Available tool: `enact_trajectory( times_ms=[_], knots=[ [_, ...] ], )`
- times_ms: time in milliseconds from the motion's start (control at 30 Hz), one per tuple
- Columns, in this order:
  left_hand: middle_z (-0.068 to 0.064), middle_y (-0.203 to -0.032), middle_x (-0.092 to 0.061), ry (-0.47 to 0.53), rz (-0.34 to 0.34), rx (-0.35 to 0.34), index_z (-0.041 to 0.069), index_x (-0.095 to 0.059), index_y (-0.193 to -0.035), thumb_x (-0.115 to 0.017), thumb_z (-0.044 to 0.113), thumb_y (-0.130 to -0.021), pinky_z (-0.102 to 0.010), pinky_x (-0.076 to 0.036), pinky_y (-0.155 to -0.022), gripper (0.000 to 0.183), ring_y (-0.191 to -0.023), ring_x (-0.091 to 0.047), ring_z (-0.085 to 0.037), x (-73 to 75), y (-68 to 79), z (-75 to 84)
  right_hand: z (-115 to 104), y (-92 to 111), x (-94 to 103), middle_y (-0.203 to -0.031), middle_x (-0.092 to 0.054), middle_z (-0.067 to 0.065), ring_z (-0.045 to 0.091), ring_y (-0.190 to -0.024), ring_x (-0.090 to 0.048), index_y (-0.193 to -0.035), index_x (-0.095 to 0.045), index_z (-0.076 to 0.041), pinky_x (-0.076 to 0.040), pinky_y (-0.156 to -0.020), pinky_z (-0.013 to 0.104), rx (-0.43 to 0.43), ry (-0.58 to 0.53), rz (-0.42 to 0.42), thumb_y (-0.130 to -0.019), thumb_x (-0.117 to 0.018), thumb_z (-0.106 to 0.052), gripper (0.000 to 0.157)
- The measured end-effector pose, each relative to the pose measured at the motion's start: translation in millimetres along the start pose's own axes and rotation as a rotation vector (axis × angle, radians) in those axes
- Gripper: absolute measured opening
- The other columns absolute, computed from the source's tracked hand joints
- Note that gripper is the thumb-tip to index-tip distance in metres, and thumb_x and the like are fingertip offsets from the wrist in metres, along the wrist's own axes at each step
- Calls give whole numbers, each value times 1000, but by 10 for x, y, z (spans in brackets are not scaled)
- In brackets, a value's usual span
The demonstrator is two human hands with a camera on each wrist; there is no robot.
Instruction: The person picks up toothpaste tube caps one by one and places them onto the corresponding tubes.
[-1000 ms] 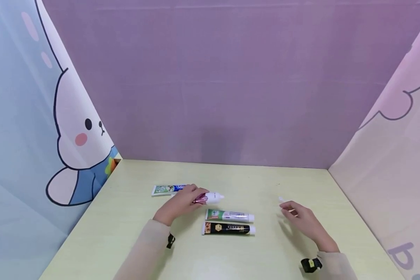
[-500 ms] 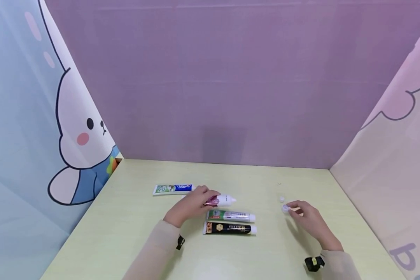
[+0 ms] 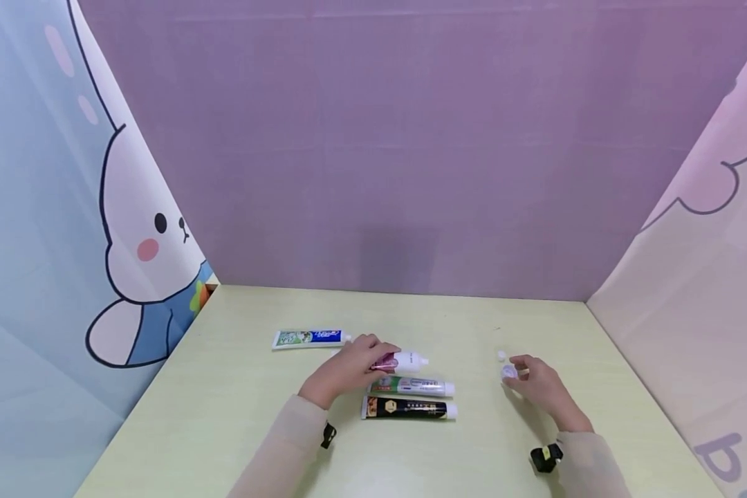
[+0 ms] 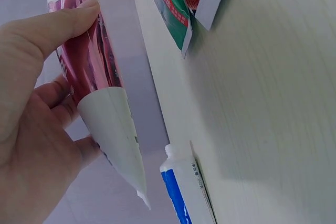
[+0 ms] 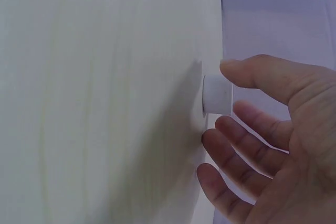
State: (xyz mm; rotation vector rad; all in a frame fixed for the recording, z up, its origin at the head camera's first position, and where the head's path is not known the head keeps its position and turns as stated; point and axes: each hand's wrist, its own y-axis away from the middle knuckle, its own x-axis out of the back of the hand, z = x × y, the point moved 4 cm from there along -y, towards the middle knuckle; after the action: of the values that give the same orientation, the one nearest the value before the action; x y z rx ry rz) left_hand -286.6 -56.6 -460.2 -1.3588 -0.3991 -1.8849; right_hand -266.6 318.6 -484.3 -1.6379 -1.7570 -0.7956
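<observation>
My left hand grips a pink-and-white toothpaste tube around its middle, its bare nozzle pointing right. In the left wrist view the tube is tilted, held off the table between thumb and fingers. My right hand is beside a white cap at the right. The right wrist view has that cap on the table, with thumb and fingers spread around it; whether they touch it I cannot tell. Just behind it lies a smaller white cap.
A green-and-white toothpaste tube and a black one lie parallel in front of the held tube, both capped. Behind and left lies a blue-and-green tube with a bare threaded nozzle. A purple cloth stands behind the table.
My left hand has moved right with the tube. My right hand has put the larger cap down beside the smaller one, and its fingers have loosened around it.
</observation>
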Motion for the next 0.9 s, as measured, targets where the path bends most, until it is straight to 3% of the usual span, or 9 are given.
enact_trajectory(
  times_ms=[200,533,900],
  knots=[
    [0,-117,-58,-11,5,-2,24,-55,-143,-69,30,-96,-34,-48,-87,49,-101,-52,-13,0,-10,23,21,-29,-23,-115,-63,26,42,-105,-61,-129,-54,11,-54,-83,52,-25,17,-7,-90,-73,-16,51],
    [-1,-118,-57,-19,-4,-13,23,-54,-143,-69,29,-96,-34,-47,-88,49,-101,-52,-14,-1,-10,48,53,-9,-32,-106,-67,18,37,-99,-64,-118,-62,8,-55,-80,47,-19,29,25,-91,-73,-14,36],
    [-2,-118,-57,4,-8,-9,22,-54,-143,-70,28,-96,-32,-49,-87,50,-101,-52,-14,23,-5,86,23,36,-1,-107,-67,17,38,-101,-63,-117,-61,7,-53,-83,50,-22,28,10,-93,-71,-18,36]
  ],
)
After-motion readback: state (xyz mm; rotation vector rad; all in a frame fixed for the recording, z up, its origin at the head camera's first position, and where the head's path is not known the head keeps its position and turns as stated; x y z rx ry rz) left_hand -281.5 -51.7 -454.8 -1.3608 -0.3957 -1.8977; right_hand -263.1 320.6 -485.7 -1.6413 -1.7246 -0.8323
